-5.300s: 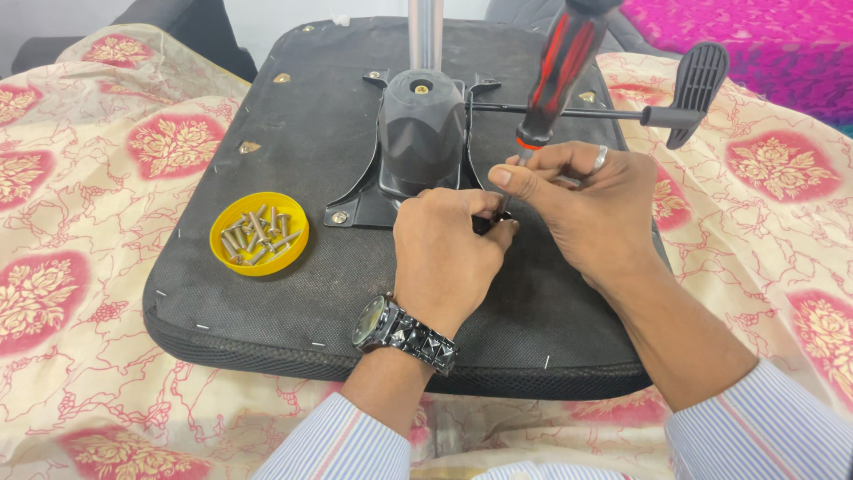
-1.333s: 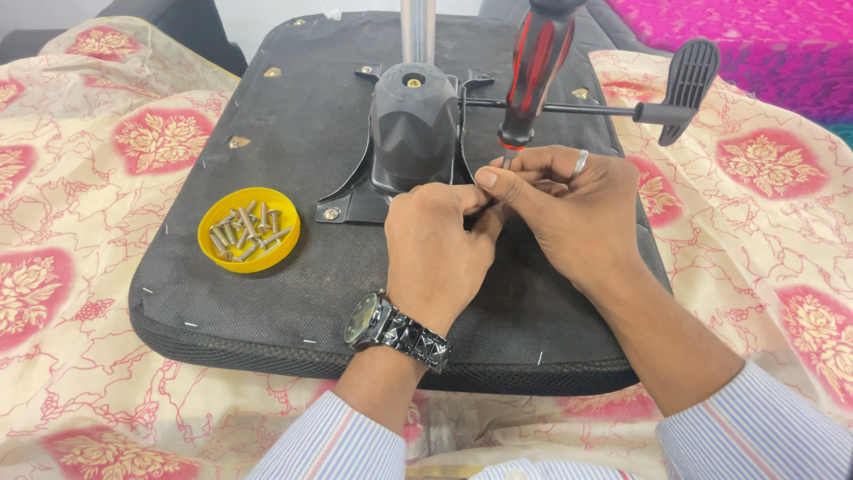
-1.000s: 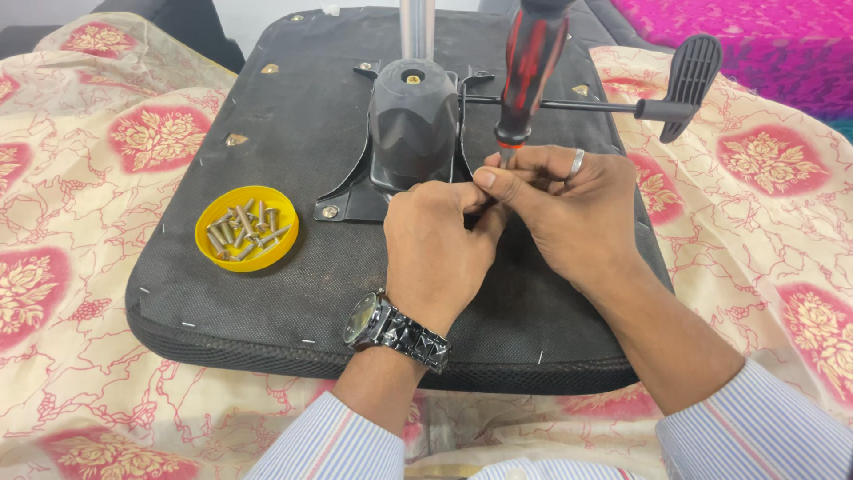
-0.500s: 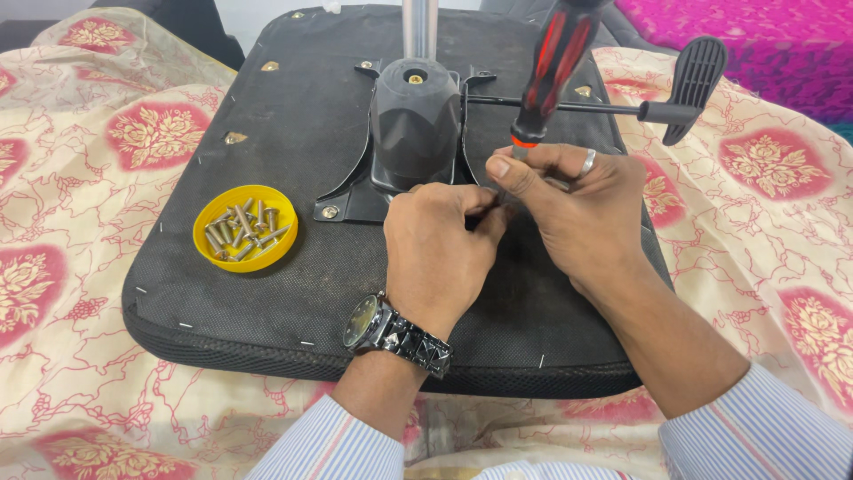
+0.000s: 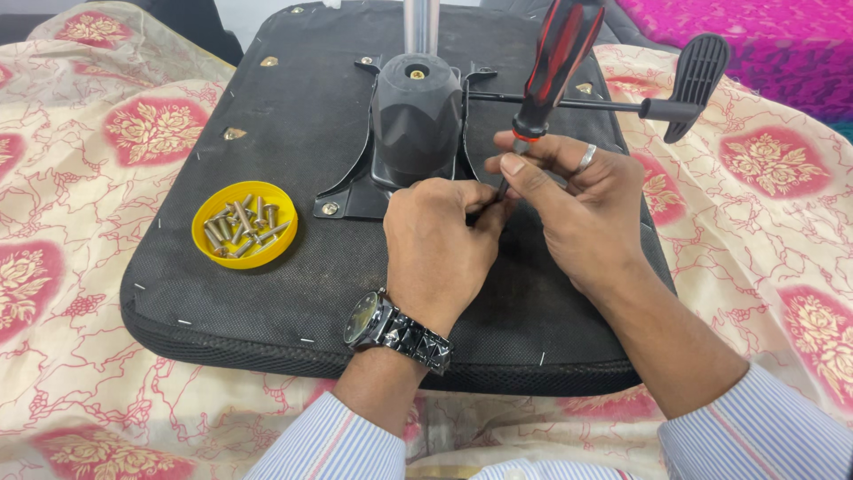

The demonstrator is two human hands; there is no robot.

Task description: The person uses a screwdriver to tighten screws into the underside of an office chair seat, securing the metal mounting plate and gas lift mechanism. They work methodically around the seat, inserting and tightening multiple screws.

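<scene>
Near the middle of the upturned black fabric-covered chair seat (image 5: 293, 293), both hands meet at the right near corner of the black metal tilt mechanism (image 5: 415, 124). The left hand (image 5: 440, 244), with a dark metal wristwatch (image 5: 391, 327) on its wrist, is curled shut with its fingertips pinched around something at the screwdriver's tip; whether that is a screw I cannot tell, as the fingers hide it. The right hand (image 5: 582, 209), wearing a silver ring, is closed loosely around the lower shaft of the red-and-black-handled screwdriver (image 5: 553, 67), which leans to the right and away.

With the grip so low on the shaft and the handle free, the tool looks likely to tip or skid off the fastener, and the tip could jab the left fingertips pressed against it. A small part pinched there could drop and roll off onto the floral cream-and-red cloth (image 5: 80, 231). To the left, the yellow round plastic lid of silver screws (image 5: 244, 225) sits well apart, though a sweeping left forearm could knock it.
</scene>
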